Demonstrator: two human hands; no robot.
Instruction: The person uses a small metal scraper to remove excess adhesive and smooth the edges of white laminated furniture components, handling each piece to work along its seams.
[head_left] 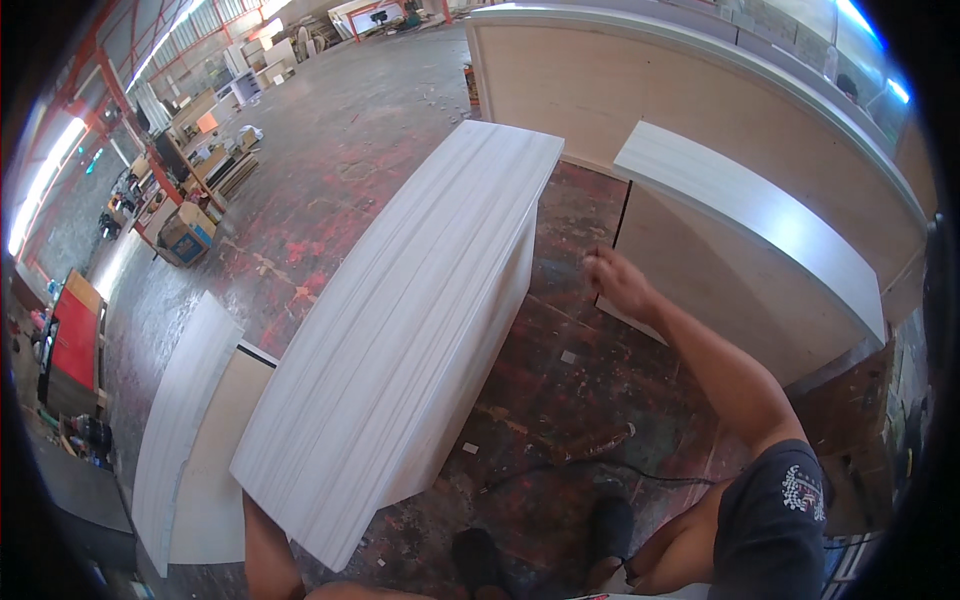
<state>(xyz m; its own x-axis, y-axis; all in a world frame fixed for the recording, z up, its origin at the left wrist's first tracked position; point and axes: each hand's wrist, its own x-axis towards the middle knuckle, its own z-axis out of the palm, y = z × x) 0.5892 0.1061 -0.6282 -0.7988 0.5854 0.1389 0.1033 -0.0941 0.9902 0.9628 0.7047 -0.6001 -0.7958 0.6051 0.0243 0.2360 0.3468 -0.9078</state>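
Note:
A long cabinet with a pale, wood-grained top stands slantwise in front of me, with its plain side facing right. My left forearm reaches up to its near left corner; the hand itself is hidden behind the panel. Over the floor to the right of the cabinet, my right hand is raised with its fingers curled closed. Whatever those fingers hold, if anything, is too small to tell. Beyond that hand is a second cabinet piece with a pale top and a bare wooden side.
Another pale-topped piece lies at the left. A large wooden panel with a pale edge stands behind. A dark cable and a brown cylindrical thing lie on the stained floor by my feet. Farther left is a cardboard box.

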